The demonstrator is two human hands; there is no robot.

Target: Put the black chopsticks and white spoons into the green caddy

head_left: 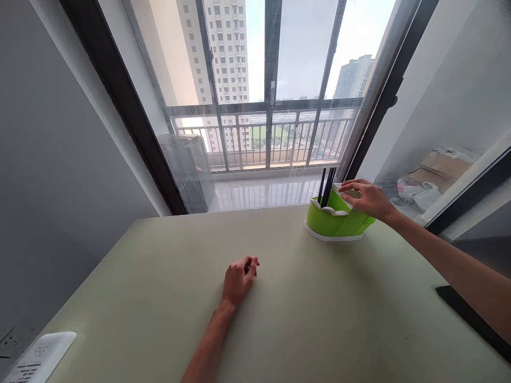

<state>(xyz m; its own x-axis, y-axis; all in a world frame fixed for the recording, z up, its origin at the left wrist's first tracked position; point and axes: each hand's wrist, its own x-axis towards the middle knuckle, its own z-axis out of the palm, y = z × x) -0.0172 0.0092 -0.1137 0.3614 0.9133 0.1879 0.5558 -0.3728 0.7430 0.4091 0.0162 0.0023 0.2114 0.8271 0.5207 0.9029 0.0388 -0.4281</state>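
Observation:
A lime-green cutlery holder [337, 226] with a white base stands near the far right edge of the table. Several thin black sticks like chopsticks [327, 189] rise from its left part, and white rounded pieces like spoon ends [329, 210] show along its front rim. My right hand [365, 198] reaches over the holder's right rear, thumb and fingers bent and a little apart. Something tan shows between them, and I cannot tell if they touch it. My left hand [239, 276] rests mid-table, fingers curled in loosely, with nothing visible in it.
The pale green table [159, 287] ends at a glass sliding door, with a balcony behind. At the lower left lies a white printed card or packet [48, 354]. A flat black object [475, 319] lies on the right edge, partly under my right forearm.

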